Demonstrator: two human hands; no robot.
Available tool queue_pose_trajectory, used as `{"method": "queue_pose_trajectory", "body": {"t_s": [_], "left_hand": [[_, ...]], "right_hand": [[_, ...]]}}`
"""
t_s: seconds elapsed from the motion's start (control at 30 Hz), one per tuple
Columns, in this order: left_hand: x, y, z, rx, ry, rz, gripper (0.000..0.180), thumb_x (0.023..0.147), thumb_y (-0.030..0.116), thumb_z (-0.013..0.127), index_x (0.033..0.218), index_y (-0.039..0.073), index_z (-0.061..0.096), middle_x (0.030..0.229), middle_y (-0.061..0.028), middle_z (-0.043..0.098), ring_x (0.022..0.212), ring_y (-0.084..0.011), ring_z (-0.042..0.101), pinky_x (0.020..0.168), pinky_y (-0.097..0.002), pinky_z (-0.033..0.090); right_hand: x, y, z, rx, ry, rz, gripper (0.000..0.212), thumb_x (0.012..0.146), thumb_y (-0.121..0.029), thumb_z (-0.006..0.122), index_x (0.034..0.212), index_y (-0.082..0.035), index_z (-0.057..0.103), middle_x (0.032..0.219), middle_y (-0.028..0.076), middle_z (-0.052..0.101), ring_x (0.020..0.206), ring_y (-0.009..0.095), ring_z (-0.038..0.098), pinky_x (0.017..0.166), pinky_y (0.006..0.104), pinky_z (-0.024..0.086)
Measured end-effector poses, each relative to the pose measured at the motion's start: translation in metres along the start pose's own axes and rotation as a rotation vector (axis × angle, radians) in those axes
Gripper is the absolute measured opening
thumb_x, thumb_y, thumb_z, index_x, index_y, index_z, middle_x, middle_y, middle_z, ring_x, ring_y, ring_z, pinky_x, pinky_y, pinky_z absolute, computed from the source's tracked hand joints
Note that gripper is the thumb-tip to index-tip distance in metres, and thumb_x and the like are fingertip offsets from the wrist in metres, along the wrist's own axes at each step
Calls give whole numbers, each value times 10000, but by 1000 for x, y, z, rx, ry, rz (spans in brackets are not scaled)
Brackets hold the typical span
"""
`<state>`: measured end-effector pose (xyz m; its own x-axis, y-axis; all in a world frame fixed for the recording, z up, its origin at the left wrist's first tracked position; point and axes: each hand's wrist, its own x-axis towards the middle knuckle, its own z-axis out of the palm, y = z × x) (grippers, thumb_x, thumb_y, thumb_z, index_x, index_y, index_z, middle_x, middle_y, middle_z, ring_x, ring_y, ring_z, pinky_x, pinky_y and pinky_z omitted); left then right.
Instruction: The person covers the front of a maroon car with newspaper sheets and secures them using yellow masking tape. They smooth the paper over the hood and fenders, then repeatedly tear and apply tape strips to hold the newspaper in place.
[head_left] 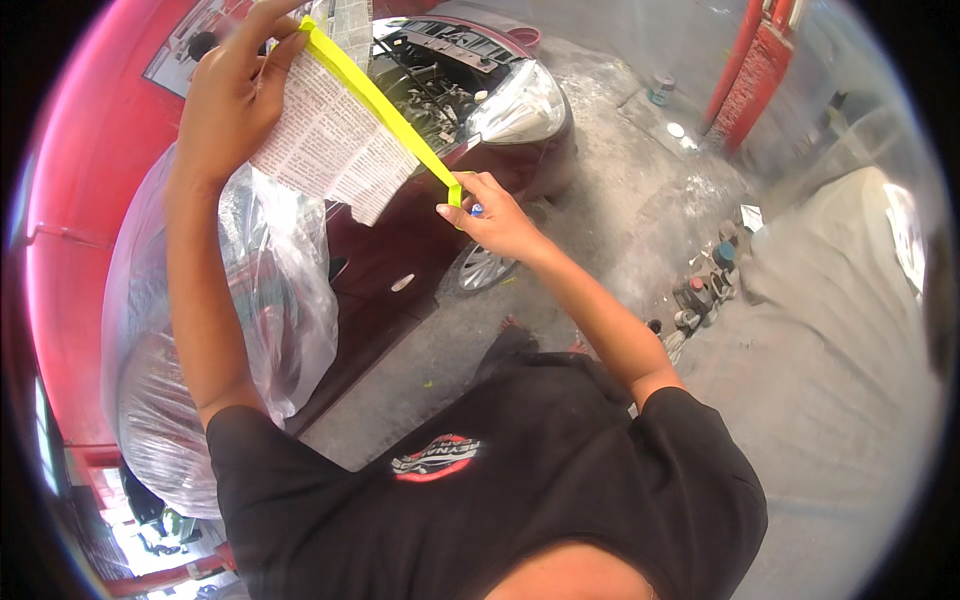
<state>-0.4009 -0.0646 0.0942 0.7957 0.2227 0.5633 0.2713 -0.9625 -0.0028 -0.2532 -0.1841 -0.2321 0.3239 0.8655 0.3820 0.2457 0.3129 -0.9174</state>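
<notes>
Raised at the upper left, my left hand (232,105) is closed, pinching one end of a bright yellow strip of masking tape (375,97) at the corner of a newspaper sheet (325,140). The strip runs taut along the sheet's edge, down to the right. At its other end my right hand (497,218) is closed on the roll of masking tape (456,192), mostly hidden by the fingers. A small blue spot shows between those fingers; I cannot make out what it is. The newspaper hangs below the strip, in front of a dark red car (380,265).
The car's engine bay (425,95) is open beside its headlight (515,105). Clear plastic sheeting (270,290) covers its left part. At the right stand a red post (755,80), a grey-covered shape (830,330) and several small containers (700,290) on the concrete floor (620,200).
</notes>
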Motion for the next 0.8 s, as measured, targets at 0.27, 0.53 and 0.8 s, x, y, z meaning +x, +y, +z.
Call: {"method": "queue_pose_trajectory", "body": {"t_s": [0.27, 0.53, 0.8], "left_hand": [[0, -4, -3, 54, 57, 107, 458, 1050, 65, 602, 1481, 219, 590, 1293, -101, 730, 1067, -167, 725, 751, -305, 586], [-3, -9, -7, 22, 46, 97, 446, 1050, 69, 604, 1474, 206, 592, 1374, -83, 699, 1075, -165, 726, 755, -303, 591], [-4, -14, -15, 17, 42, 74, 443, 1043, 49, 607, 1460, 200, 601, 1340, -89, 718, 1061, -180, 741, 755, -297, 598]], "right_hand": [[16, -10, -14, 117, -62, 92, 438, 994, -323, 739, 1345, -70, 667, 826, 43, 702, 736, 105, 617, 714, 312, 522], [18, -24, -18, -13, -11, 5, 421, 928, -376, 802, 1201, -60, 748, 851, 73, 732, 743, 171, 662, 743, 340, 535], [20, -37, -31, -270, 75, -190, 503, 840, -418, 878, 1170, -62, 745, 1162, 85, 692, 1041, 218, 686, 953, 359, 522]]}}
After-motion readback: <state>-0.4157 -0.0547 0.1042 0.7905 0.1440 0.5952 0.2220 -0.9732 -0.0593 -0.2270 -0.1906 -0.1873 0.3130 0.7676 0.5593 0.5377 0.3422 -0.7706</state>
